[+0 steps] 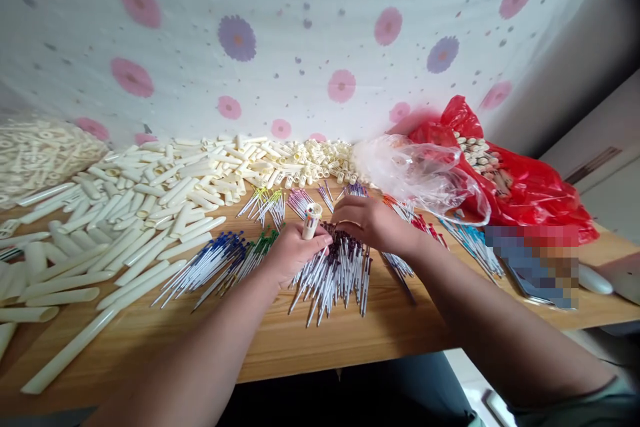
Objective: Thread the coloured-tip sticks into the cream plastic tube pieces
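Upright in my left hand (293, 252) is a cream plastic pen barrel (311, 225), its open top showing several coloured tips inside. My fingers are wrapped around its lower part. My right hand (375, 220) reaches over a pile of dark-tipped pen refills (345, 273), just right of the barrel. Its fingers are curled and the fingertips partly hidden, so whatever they pinch cannot be made out. Left of the pile are green-tipped refills (257, 253) and blue-tipped refills (210, 260). Behind the hands lie yellow-tipped refills (267, 203) and pink-tipped refills (300, 201).
Many cream barrels (115, 227) cover the table's left side, with slotted cream pieces (320, 160) along the back. At right stand a clear plastic bag (415, 173), a red bag (540, 187), light-blue-tipped refills (473, 243) and a phone (530, 273). A flowered curtain (300, 33) hangs behind.
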A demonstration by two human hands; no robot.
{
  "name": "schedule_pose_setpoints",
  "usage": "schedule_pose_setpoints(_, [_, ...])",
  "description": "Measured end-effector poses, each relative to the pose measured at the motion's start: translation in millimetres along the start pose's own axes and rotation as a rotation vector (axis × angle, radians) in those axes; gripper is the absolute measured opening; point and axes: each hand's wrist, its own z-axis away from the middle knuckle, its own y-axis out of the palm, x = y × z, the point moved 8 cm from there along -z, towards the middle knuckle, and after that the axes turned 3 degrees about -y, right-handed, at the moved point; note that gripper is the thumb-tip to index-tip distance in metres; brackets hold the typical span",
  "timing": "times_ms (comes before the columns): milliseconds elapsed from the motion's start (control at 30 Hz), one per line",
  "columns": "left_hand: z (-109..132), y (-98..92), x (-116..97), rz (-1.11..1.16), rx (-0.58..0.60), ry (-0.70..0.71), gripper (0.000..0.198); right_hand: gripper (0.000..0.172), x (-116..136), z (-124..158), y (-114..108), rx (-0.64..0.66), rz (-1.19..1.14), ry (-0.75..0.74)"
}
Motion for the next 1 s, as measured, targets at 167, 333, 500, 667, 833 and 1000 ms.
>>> schedule_pose_setpoints(167, [-2.9,-11.9,-0.4,0.102,-0.077,0.051,0.014,0.012,-36.0,5.6,4.5,-0.291,-0.392,0.285])
schedule_pose_setpoints(333, [-1.8,-9.6,-5.2,0.093,-0.073,0.09,0.017,0.012,-34.0,10.2,17.6,-0.331,-0.646,0.329])
schedule_pose_setpoints(500, [-0.5,-4.3,-8.5,0.122,-0.021,0.096,0.024,0.017,-36.4,16.1,26.7,-0.346,-0.935,0.44])
schedule_pose_setpoints(667, [-0.6,-1.8,-8.6,0.064,0.0,0.133,0.022,0.017,-34.2,16.2,33.4,-0.307,-0.971,0.474])
schedule_pose_setpoints(833, [1.1,-8.9,-15.8,-0.1,-0.11,0.233,0.017,0.015,-25.8,17.3,3.5,-0.363,-0.71,0.447])
schedule_pose_setpoints(1000, [7.0,-22.3,-28.8,-0.201,-0.282,0.374,0.018,0.011,27.7,43.4,-89.7,-0.819,-0.327,0.185])
